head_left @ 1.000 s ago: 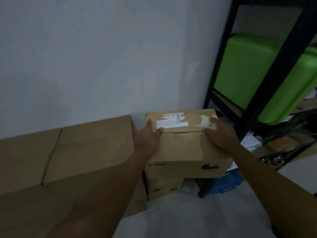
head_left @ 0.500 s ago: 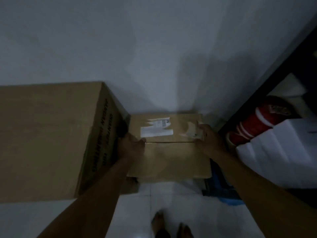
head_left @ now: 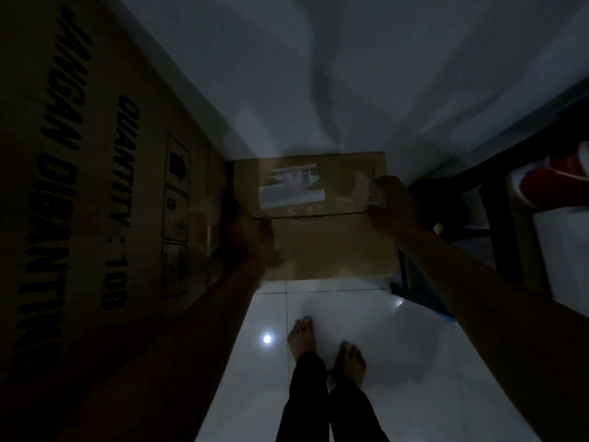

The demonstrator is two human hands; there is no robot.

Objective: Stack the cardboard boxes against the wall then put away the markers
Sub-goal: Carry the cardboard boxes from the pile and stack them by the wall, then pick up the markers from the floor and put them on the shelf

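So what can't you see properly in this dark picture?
Head view:
- Small box: its underside, and what it rests on, are hidden by the box itself.
- Left hand: dim and blurred, so its fingers cannot be told apart.
- Big box: the largest print is cut off by the left edge.
- White label: print too blurred to read.
- Red thing: cut off at the right edge.

Bare forearms lead to the left hand and right hand; black trousers, bare feet.
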